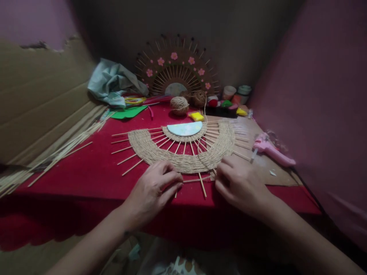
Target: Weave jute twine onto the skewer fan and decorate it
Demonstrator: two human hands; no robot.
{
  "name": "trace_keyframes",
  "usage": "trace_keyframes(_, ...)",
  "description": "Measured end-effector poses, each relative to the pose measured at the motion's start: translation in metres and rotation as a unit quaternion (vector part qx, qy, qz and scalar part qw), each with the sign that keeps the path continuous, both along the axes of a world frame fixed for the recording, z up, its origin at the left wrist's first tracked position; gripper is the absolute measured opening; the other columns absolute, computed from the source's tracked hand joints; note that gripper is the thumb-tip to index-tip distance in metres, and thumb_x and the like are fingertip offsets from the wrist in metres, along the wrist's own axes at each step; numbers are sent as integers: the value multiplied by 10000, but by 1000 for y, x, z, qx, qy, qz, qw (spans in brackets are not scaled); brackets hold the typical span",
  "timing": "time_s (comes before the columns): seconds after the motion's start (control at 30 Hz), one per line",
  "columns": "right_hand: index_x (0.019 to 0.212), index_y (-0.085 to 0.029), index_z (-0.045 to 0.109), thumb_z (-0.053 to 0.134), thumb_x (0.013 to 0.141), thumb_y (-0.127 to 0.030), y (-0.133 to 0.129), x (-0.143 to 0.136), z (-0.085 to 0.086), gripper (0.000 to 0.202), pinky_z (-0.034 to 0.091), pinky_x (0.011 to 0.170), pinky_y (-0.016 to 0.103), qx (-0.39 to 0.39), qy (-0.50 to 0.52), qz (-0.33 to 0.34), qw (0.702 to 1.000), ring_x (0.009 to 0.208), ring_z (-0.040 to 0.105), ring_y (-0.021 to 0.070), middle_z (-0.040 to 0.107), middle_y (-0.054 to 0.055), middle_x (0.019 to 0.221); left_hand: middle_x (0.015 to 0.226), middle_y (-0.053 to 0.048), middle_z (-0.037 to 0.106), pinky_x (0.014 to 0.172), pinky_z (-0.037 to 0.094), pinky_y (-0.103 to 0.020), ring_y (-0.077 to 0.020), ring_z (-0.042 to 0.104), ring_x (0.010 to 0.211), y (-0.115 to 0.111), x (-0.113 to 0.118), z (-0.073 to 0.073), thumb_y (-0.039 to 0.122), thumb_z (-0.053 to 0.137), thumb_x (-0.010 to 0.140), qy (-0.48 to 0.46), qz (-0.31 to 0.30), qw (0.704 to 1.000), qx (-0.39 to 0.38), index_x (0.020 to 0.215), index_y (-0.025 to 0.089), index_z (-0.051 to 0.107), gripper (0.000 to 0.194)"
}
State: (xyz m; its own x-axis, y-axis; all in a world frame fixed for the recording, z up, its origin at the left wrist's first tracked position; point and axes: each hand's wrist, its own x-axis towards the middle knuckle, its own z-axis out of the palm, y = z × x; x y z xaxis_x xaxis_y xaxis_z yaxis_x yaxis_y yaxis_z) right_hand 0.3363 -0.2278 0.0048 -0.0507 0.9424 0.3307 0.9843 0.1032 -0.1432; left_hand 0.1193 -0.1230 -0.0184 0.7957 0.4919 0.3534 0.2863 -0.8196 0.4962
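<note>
A half-round fan of thin wooden sticks, woven with twine (183,162), lies on the red cloth with its curved edge toward me. At its straight far edge sits a pale blue half-disc (185,128). My left hand (156,187) pinches a strand of twine (195,180) below the woven band. My right hand (236,181) is closed at the strand's other end, by the band's lower right. The strand stretches between both hands, across a stick (202,185). Another length of twine runs from the balls at the back down over the fan. The fingertips are partly hidden.
Behind the fan lie a beige twine ball (179,105), a brown one (199,98) and a yellow packet (196,116). A finished flowered fan (174,63) leans at the back. A pink glue gun (272,149) rests on cardboard at right; loose sticks (63,152) lie left.
</note>
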Motion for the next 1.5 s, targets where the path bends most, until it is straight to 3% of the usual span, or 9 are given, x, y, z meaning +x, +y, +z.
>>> trace_keyframes(0.07, 672, -164, 494, 467, 803, -189, 7, 6, -2, 136, 333, 572, 278, 14, -9, -30, 999, 615, 429, 130, 508, 46, 731, 996, -46, 510, 806, 437, -318, -171, 488, 932, -2, 0, -1, 283, 530, 883, -4, 14, 1000, 10, 993, 217, 591, 142)
trace_keyframes(0.23, 732, -167, 488, 429, 850, -177, 14, 14, -10, 132, 403, 628, 288, 32, 29, -25, 999, 710, 504, 152, 539, 87, 866, 1220, -104, 441, 932, 397, -463, -278, 389, 1129, -5, 2, -4, 365, 605, 809, 32, 78, 993, 80, 1229, 213, 454, 471)
trace_keyframes(0.4, 733, -168, 472, 418, 858, -159, 14, 6, -5, 136, 425, 635, 289, 35, 95, 15, 995, 697, 508, 146, 532, 79, 816, 1250, -124, 446, 899, 385, -521, -308, 402, 1110, 2, -4, -3, 253, 506, 840, 68, 99, 986, 117, 1228, 211, 460, 393)
trace_keyframes(0.57, 751, -167, 505, 476, 828, -112, 24, -11, 5, 99, 405, 593, 237, 11, 135, 62, 989, 657, 491, 112, 543, 36, 772, 1222, -149, 474, 873, 388, -527, -312, 429, 1074, 18, -14, 11, 172, 461, 828, 68, 109, 983, 132, 1193, 168, 497, 367)
trace_keyframes(0.7, 764, -156, 520, 457, 862, -114, 31, -18, 2, 124, 417, 627, 241, 0, 164, 112, 980, 689, 490, 112, 535, 40, 801, 1165, -122, 502, 923, 387, -462, -259, 445, 1080, 21, -3, 27, 172, 471, 858, 38, 42, 993, 102, 1138, 167, 546, 290)
trace_keyframes(0.83, 799, -149, 548, 453, 868, -107, 27, -19, -9, 125, 438, 661, 266, 22, 175, 125, 976, 727, 497, 126, 527, 55, 838, 973, -67, 544, 838, 429, -370, -201, 477, 937, 17, 18, 27, 201, 498, 882, 61, -57, 996, 37, 937, 185, 618, 133)
trace_keyframes(1.0, 768, -141, 579, 435, 882, -120, 17, -17, -16, 185, 432, 692, 330, 84, 115, 95, 985, 771, 481, 170, 536, 77, 804, 927, -77, 527, 785, 414, -364, -198, 447, 882, 10, 28, 17, 171, 441, 904, 37, -67, 994, 75, 907, 165, 613, 172)
trace_keyframes(1.23, 771, -151, 559, 467, 844, -104, -9, -15, -7, 126, 408, 652, 302, 18, 172, 70, 982, 747, 472, 163, 513, 64, 803, 891, -76, 513, 753, 390, -352, -191, 422, 839, 1, 30, 16, 196, 416, 916, 36, -77, 991, 105, 893, 151, 608, 199)
trace_keyframes(1.5, 722, -137, 569, 459, 834, -115, -28, -19, -19, 159, 365, 645, 332, 46, 111, 15, 993, 725, 420, 181, 489, 78, 756, 810, -54, 495, 698, 361, -330, -174, 413, 776, 2, 39, 9, 209, 432, 916, 41, -60, 988, 137, 740, 150, 587, 242)
